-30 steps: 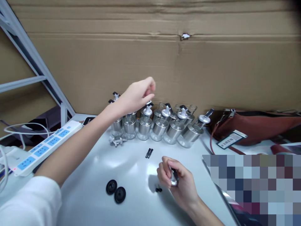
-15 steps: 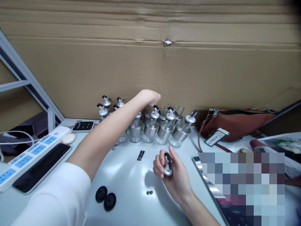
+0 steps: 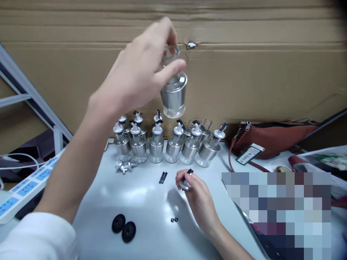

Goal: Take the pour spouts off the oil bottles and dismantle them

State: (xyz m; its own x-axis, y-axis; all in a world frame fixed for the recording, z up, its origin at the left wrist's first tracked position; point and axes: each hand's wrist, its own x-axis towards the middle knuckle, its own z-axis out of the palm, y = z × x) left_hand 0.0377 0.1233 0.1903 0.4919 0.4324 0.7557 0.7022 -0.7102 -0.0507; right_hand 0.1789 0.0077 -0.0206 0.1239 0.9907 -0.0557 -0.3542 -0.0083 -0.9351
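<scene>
Head view: the person's left hand [image 3: 135, 66] holds a glass bottle with a metal band [image 3: 174, 97] in the air above the middle of the front bottle row [image 3: 156, 148], the bottle's base clear of the spouts there. The fingers are closed around its open neck, the thumb lying across the front; the far fingertips are hidden behind the glass. The bottle hangs nearly upright, base downward.

The right hand [image 3: 200, 196] is in front of the right half of the row, over the table [image 3: 103, 195]. Its fingers are drawn in narrowly on a silver pourer cap with a black lever [image 3: 185, 183], the thumb near the lever.

The bottles of the row carry pourer tops, and open-necked glass bottles [image 3: 207, 125] stand behind its right part. Just before the left end of the row lies a cluster of silvery spout pieces [image 3: 124, 167]. Two black strips [image 3: 163, 177] lie side by side in front of the row's middle; farther in front of it are two small black rings [image 3: 174, 219] and a pair of black discs [image 3: 118, 223]. To the right of the row sits a reddish-brown bag [image 3: 273, 141]; well to its left is a power strip [image 3: 28, 187]. Cardboard [image 3: 244, 83] rises behind it.
</scene>
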